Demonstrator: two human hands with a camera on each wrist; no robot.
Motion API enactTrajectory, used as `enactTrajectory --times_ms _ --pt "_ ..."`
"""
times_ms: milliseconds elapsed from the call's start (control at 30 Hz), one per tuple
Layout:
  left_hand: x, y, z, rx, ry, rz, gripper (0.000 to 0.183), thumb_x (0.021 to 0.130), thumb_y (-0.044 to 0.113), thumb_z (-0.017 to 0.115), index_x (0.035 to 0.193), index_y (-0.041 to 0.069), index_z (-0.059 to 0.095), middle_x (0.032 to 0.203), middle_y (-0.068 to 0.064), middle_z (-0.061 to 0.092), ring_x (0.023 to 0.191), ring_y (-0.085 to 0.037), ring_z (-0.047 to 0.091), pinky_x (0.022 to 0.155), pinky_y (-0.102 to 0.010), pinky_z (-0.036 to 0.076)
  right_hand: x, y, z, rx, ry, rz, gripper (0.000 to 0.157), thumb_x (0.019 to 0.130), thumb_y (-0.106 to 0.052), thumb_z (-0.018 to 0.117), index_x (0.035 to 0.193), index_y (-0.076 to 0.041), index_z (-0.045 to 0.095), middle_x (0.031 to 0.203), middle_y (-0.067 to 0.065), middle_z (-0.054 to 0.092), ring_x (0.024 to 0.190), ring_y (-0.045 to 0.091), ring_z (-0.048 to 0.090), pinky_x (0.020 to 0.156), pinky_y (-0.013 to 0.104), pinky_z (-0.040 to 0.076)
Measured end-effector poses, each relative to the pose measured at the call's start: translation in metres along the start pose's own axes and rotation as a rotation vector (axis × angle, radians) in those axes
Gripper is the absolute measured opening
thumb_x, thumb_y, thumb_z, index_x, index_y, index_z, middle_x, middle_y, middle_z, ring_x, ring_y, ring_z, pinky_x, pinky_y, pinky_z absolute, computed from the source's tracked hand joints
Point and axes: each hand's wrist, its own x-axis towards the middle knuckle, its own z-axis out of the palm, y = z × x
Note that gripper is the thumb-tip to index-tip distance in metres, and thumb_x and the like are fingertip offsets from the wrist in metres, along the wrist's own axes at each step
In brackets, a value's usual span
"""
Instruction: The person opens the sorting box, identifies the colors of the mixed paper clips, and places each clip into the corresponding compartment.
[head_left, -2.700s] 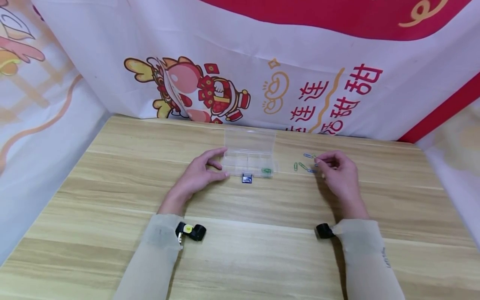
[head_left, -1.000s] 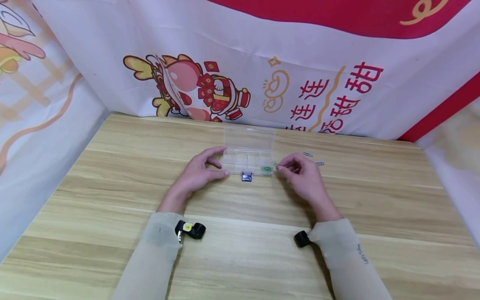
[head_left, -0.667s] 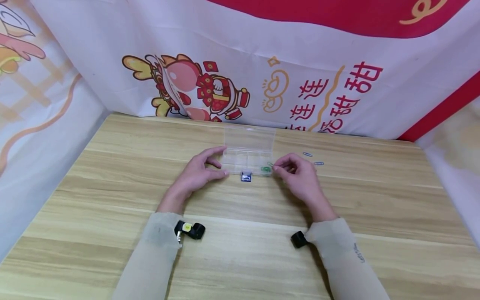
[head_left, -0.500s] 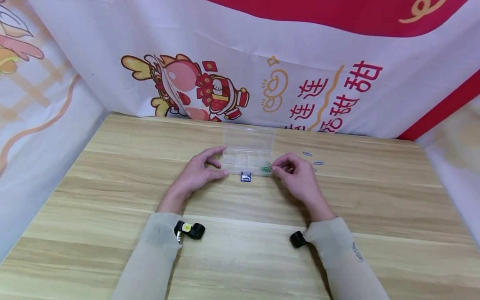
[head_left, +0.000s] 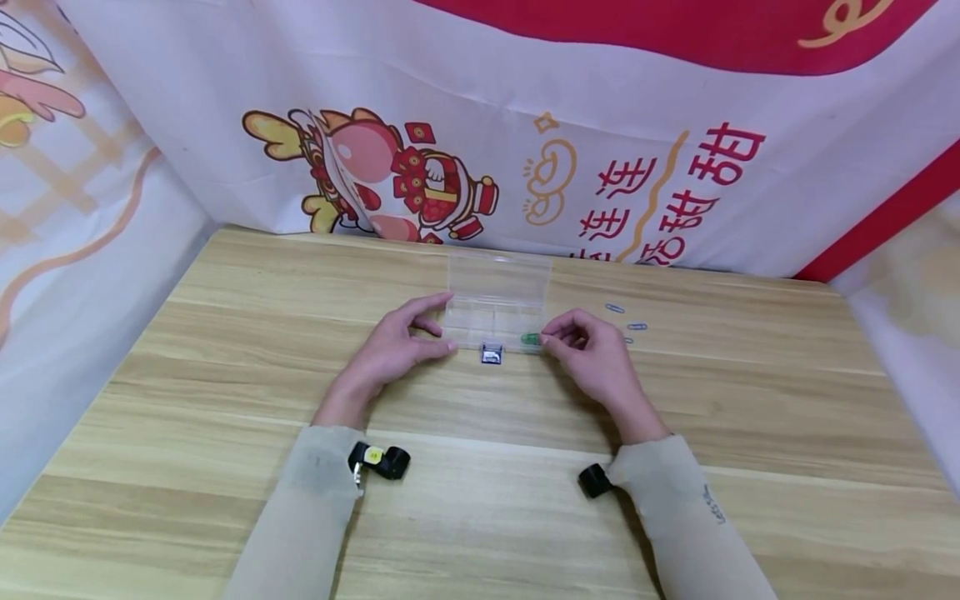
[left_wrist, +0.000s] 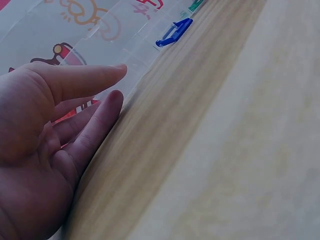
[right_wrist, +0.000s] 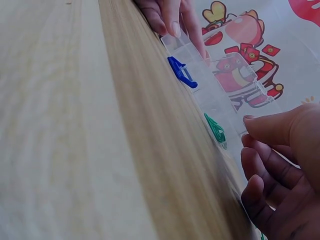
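A clear plastic compartment box [head_left: 480, 321] lies on the table with its lid [head_left: 498, 277] raised at the back and a blue latch [head_left: 491, 353] at the front. My left hand [head_left: 390, 346] holds its left end, thumb at the front corner and index finger at the back one. Green paper clips [head_left: 530, 339] lie together in the front right compartment; the right wrist view shows them against the clear wall. My right hand [head_left: 592, 350] is at the box's right end, thumb [right_wrist: 267, 127] and index fingertip slightly apart, with no clip visible between them.
Right of the box, two blue paper clips [head_left: 637, 327] lie on the wooden table [head_left: 480, 517], and another clip [head_left: 628, 340] shows partly beside my right hand. A printed white and red cloth [head_left: 337, 50] hangs behind the table's back edge.
My right hand has moved left from the loose clips to the box, carrying a green paper clip. That clip has gone down into the front right compartment. My left hand has stayed put.
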Motion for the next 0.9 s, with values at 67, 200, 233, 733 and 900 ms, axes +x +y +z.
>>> enactTrajectory --times_ms 67,200,233,733,900 --pt "0.000 0.001 0.000 0.001 0.000 -0.001 0.077 0.092 0.020 0.086 0.159 0.037 0.052 0.136 -0.009 0.063 0.119 -0.028 0.059 0.093 -0.037 0.048 0.000 0.000 0.000 -0.001 -0.001 0.000 0.009 0.102 -0.022 0.076 0.107 -0.016 0.074 0.104 0.006 0.071 0.095 0.023 0.062 0.082 0.036 0.053" --pt "0.000 0.001 0.000 0.000 -0.001 0.005 0.077 0.092 0.019 0.085 0.159 0.036 0.052 0.137 -0.009 0.063 0.118 -0.028 0.059 0.093 -0.037 0.049 0.000 -0.001 0.000 -0.001 -0.003 0.005 0.009 0.102 -0.022 0.075 0.108 -0.016 0.074 0.105 0.006 0.071 0.095 0.023 0.061 0.082 0.036 0.052" --pt "0.000 0.002 -0.001 0.000 -0.002 0.008 0.077 0.092 0.019 0.085 0.159 0.036 0.052 0.137 -0.009 0.063 0.118 -0.028 0.059 0.093 -0.037 0.049 0.000 -0.001 0.000 0.001 -0.003 0.007 0.008 0.102 -0.022 0.075 0.107 -0.016 0.074 0.105 0.006 0.071 0.095 0.023 0.061 0.083 0.036 0.052" --pt "0.001 0.000 0.001 0.004 -0.009 0.022 0.078 0.091 0.020 0.087 0.159 0.034 0.052 0.137 -0.008 0.063 0.118 -0.029 0.060 0.096 -0.037 0.049 0.003 0.035 -0.045 0.030 0.119 0.097 0.019 0.100 -0.028 0.078 0.113 -0.013 0.076 0.107 0.003 0.070 0.095 0.019 0.061 0.075 0.024 0.053" --pt "0.001 0.000 0.000 0.004 -0.007 0.023 0.078 0.091 0.019 0.087 0.160 0.034 0.052 0.141 -0.006 0.062 0.119 -0.028 0.060 0.096 -0.037 0.049 0.001 0.049 -0.067 0.038 0.204 0.159 0.025 0.099 -0.030 0.079 0.115 -0.011 0.076 0.100 -0.004 0.070 0.086 0.012 0.062 0.069 0.021 0.055"
